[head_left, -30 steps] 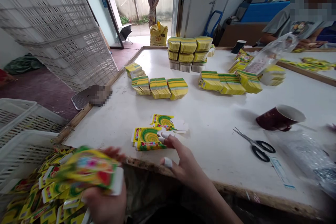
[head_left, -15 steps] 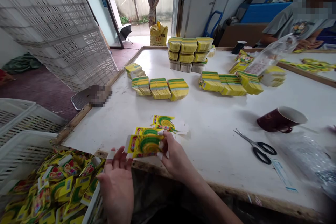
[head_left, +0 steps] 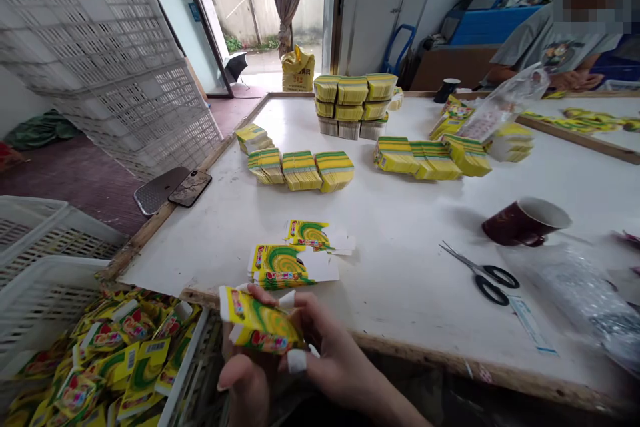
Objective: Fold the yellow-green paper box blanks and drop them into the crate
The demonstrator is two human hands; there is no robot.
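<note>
A small yellow-and-green printed carton [head_left: 263, 321] is held up in front of the table edge, tilted, its side panel opened out. My right hand [head_left: 333, 353], with white tape on its fingers, grips the carton's right end. Around its back and lower side curls my left hand [head_left: 247, 380], the fingers partly hidden behind the card and the thumb standing off in front. Just beyond, flat cartons [head_left: 280, 265] lie stacked on the white table [head_left: 400, 240]. Another flat carton [head_left: 310, 233] lies a little farther back.
Left of my hands, a white crate [head_left: 183, 360] holds many filled-out cartons. Scissors [head_left: 483, 273], a maroon mug [head_left: 523, 221] and plastic bags [head_left: 575, 300] are at right. Carton bundles [head_left: 303, 170] stand farther back; a phone [head_left: 190, 188] rests at the left edge. A person [head_left: 555, 47] sits far right.
My right hand has brought the carton down and toward me, off the flat stack, and it has opened out. My left hand has turned from palm-up and open to curl around it.
</note>
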